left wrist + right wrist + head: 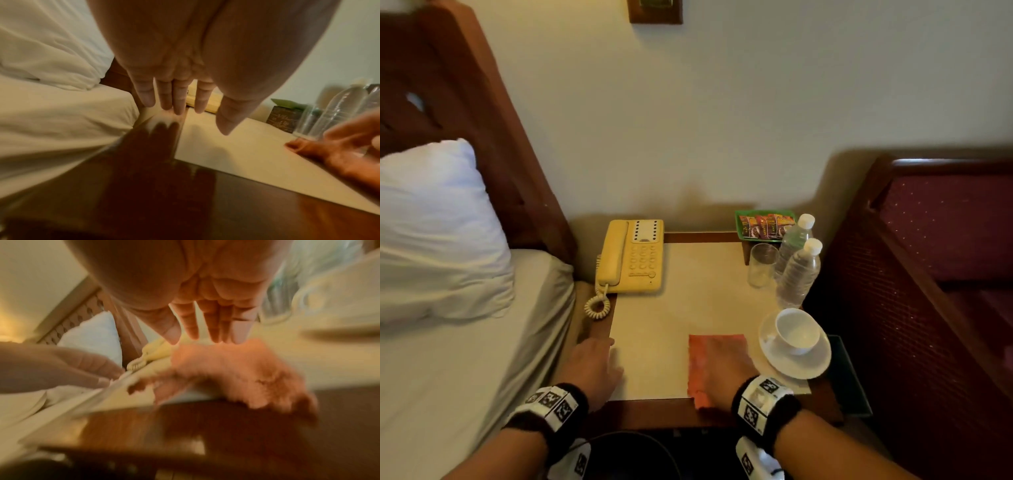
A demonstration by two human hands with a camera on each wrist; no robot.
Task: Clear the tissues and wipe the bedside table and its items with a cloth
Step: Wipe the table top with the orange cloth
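Observation:
The bedside table (688, 291) has a cream top in a dark wood frame. An orange-pink cloth (705, 346) lies flat at its front, right of centre, one end over the wooden edge. My right hand (736, 373) lies on the cloth, and the blurred right wrist view shows the fingers (205, 324) straight over the cloth (226, 369). My left hand (602, 353) rests at the front left corner with straight fingers (176, 100) touching the top near the wood border. It holds nothing. No tissue is in view.
A yellow telephone (631, 257) sits at the back left, its coiled cord (597, 306) hanging off the edge. Along the right stand a green sachet tray (763, 224), a glass (762, 265), two water bottles (798, 274) and a white cup on a saucer (796, 330). A bed is left, a black bin (626, 455) below.

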